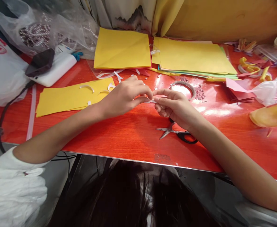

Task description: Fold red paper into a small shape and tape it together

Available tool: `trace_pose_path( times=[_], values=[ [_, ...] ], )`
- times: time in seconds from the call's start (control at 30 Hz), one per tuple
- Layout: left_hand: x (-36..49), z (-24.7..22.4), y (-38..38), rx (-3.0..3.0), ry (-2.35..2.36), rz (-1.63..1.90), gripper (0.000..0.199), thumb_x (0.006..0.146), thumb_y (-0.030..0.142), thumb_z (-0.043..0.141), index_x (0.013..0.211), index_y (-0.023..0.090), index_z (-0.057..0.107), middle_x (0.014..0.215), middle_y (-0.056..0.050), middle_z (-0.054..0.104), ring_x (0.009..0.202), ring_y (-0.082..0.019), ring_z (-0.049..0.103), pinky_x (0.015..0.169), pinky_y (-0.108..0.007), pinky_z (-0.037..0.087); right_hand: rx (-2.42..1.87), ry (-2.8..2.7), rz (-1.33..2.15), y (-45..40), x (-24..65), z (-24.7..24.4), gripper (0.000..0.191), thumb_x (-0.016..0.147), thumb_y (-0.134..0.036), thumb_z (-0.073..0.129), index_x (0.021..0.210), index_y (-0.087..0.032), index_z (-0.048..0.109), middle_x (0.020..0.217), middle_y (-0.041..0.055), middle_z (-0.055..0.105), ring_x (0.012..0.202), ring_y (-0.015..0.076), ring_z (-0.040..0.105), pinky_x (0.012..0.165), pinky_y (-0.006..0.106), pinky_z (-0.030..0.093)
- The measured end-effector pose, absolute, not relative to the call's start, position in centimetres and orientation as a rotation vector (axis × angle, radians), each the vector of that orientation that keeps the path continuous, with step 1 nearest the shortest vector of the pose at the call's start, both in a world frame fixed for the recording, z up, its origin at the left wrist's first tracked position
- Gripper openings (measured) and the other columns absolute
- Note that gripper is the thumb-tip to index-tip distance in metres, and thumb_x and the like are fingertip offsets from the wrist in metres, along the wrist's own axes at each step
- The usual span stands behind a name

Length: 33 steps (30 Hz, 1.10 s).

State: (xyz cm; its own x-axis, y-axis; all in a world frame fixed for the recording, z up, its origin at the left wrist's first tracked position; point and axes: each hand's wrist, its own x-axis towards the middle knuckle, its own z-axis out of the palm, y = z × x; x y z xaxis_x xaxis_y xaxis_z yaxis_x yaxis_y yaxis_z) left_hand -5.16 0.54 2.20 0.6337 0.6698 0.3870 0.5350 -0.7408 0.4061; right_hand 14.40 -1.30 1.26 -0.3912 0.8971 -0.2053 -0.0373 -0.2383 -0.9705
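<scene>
Over the middle of the red table (119, 135), my left hand (126, 94) and my right hand (173, 105) meet at the fingertips. Between them is a small whitish strip (152, 101), pinched by thumb and finger on each side. Its exact shape is too small to make out. Scissors (168, 130) with black handles lie partly open just below my right hand. Beyond that hand sits a roll of tape (192, 90), with dark reddish crumbs around it.
Yellow paper stacks (121, 47) (190, 56) lie at the back, yellow strips (58, 97) at the left. A white device (55, 71) and plastic bags (1, 72) stand far left; a yellowish cup (270, 115), pink paper (239, 86) and another bag (270, 91) are right.
</scene>
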Motion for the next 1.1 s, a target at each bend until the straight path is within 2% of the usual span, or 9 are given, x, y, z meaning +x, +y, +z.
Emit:
trace_pose_path(
  times=[0.5, 0.87, 1.03, 1.1],
  values=[
    [-4.9, 1.1, 0.6, 2.658, 1.05, 0.76, 0.013, 0.087, 0.025, 0.057, 0.097, 0.02, 0.062, 0.087, -0.005, 0.058, 0.093, -0.022, 0.05, 0.089, -0.039, 0.039, -1.045, -1.274, 1.721, -1.1, 14.3, 0.4, 0.01, 0.085, -0.012, 0.057, 0.094, -0.016, 0.059, 0.06, -0.0018, 0.055, 0.048, 0.0057, 0.045, 0.044, 0.018, 0.031],
    [-5.1, 1.1, 0.6, 2.575, 1.028, 0.677, 0.02, 0.085, 0.022, 0.059, 0.104, 0.019, 0.06, 0.095, -0.006, 0.053, 0.095, -0.021, 0.053, 0.09, -0.039, 0.043, -1.086, -1.368, 1.666, -0.8, 14.4, 0.4, 0.01, 0.087, -0.016, 0.057, 0.097, -0.014, 0.057, 0.058, -0.0023, 0.055, 0.045, 0.0054, 0.043, 0.043, 0.018, 0.031],
    [-5.1, 1.3, 0.7, 2.493, 0.998, 0.724, 0.018, 0.084, 0.022, 0.06, 0.102, 0.02, 0.062, 0.105, -0.007, 0.052, 0.1, -0.021, 0.054, 0.092, -0.038, 0.043, -1.099, -1.367, 1.682, -0.8, 14.4, 0.6, 0.011, 0.087, -0.016, 0.057, 0.098, -0.014, 0.056, 0.058, -0.0028, 0.055, 0.044, 0.005, 0.043, 0.041, 0.018, 0.028],
    [-5.2, 1.6, 0.8, 2.438, 1.018, 0.734, 0.024, 0.081, 0.025, 0.064, 0.104, 0.02, 0.061, 0.11, -0.008, 0.052, 0.105, -0.022, 0.053, 0.093, -0.038, 0.043, -1.123, -1.363, 1.657, -0.9, 14.3, 0.6, 0.011, 0.088, -0.015, 0.055, 0.099, -0.014, 0.055, 0.057, -0.003, 0.055, 0.043, 0.0046, 0.043, 0.041, 0.018, 0.028]
  ],
)
